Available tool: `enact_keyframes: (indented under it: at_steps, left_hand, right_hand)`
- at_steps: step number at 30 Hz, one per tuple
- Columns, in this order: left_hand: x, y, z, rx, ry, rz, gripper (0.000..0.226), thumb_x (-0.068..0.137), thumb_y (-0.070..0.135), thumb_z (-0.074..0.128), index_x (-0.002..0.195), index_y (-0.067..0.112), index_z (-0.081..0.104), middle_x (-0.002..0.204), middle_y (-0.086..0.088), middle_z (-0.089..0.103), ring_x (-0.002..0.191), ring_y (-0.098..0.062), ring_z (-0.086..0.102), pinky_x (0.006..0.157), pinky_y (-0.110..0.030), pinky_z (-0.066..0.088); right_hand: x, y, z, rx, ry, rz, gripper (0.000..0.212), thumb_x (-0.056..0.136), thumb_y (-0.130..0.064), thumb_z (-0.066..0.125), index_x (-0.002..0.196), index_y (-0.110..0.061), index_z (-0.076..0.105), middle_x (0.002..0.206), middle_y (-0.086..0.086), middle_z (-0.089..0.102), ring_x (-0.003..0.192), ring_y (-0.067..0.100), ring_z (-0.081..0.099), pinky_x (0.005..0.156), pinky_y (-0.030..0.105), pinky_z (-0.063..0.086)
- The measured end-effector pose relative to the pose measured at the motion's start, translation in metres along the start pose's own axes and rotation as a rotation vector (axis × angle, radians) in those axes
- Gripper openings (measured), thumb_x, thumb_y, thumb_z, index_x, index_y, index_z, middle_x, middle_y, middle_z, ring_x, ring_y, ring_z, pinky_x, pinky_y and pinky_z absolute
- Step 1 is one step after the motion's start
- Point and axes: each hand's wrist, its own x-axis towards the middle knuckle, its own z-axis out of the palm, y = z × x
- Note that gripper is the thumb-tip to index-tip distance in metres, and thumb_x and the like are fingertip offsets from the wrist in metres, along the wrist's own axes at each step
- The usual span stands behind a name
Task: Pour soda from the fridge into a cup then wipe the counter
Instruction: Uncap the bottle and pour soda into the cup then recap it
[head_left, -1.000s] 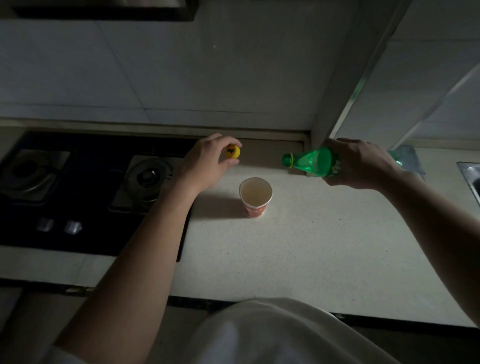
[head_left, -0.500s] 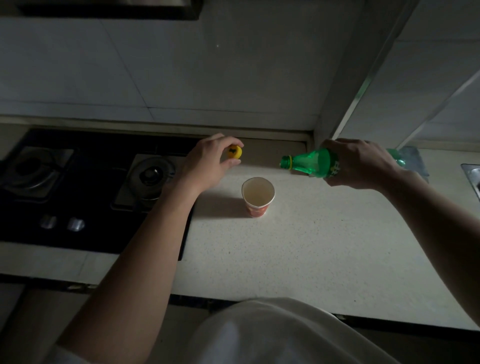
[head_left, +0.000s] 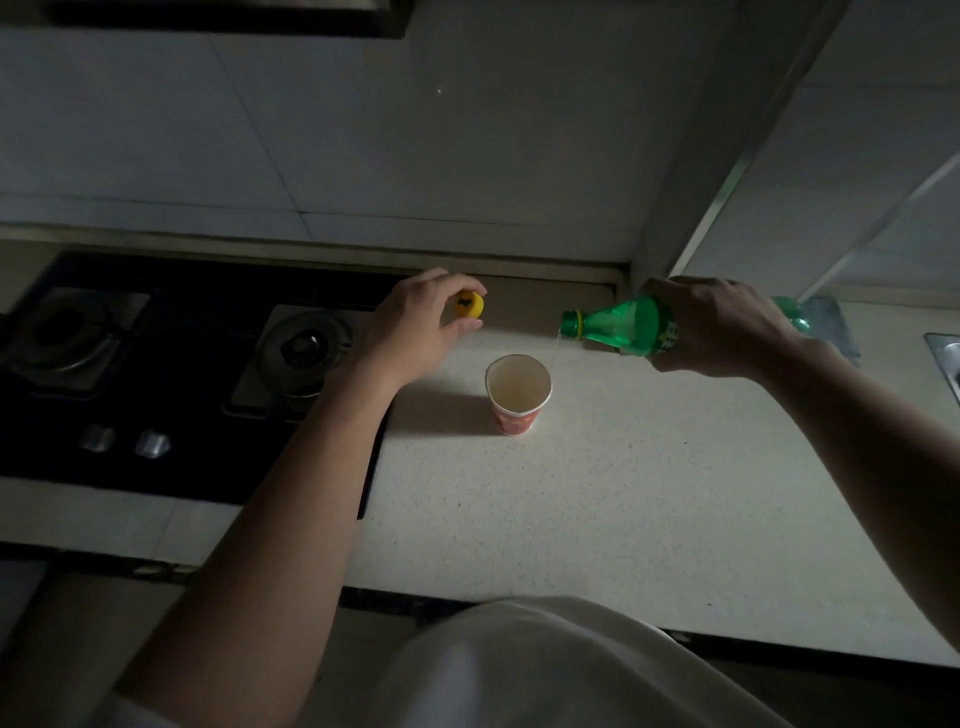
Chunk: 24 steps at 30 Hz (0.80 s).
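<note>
Over dim counter (head_left: 623, 493), right hand (head_left: 727, 325) is gripping tilted bottle (head_left: 621, 325), pouring into cup (head_left: 518, 387) (left hand (head_left: 415, 325) is pinching cap (head_left: 469, 305) clear).

A black gas stove (head_left: 182, 384) sits left, a sink corner (head_left: 946, 359) right.

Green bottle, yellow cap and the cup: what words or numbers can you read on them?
On the green bottle: white lettering on its label, mostly covered by the right hand and blurred; not readable.
On the yellow cap, pinched by the left hand: a dark mark, too small to read.
On the cup: red pattern, no legible text.
Nothing can be quoted.
</note>
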Motion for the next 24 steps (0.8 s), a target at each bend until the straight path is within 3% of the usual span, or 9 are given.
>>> enact_keyframes:
  at_steps: [11, 24]
  left_hand:
    - [-0.0023, 0.0028, -0.0025, -0.016, -0.005, -0.006, 0.034, 0.087, 0.023, 0.071, 0.119, 0.021, 0.064, 0.114, 0.001, 0.06, 0.1, -0.014, 0.055, 0.083, -0.028, 0.046]
    - [-0.0032, 0.0016, -0.0005, -0.008, 0.0, -0.001, 0.034, 0.087, 0.023, 0.071, 0.12, 0.022, 0.064, 0.115, 0.002, 0.059, 0.1, -0.011, 0.052, 0.081, -0.024, 0.041]
  right_hand:
    - [0.0019, -0.0053, -0.0051, -0.004, -0.005, 0.014, 0.071, 0.072, -0.034, 0.084, 0.132, -0.025, 0.048, 0.11, 0.002, 0.067, 0.087, 0.025, 0.065, 0.068, 0.031, 0.047]
    - [0.0011, -0.0098, -0.0087, 0.011, -0.013, 0.018, 0.075, 0.073, -0.032, 0.084, 0.136, -0.024, 0.045, 0.113, 0.006, 0.067, 0.09, 0.027, 0.066, 0.073, 0.038, 0.054]
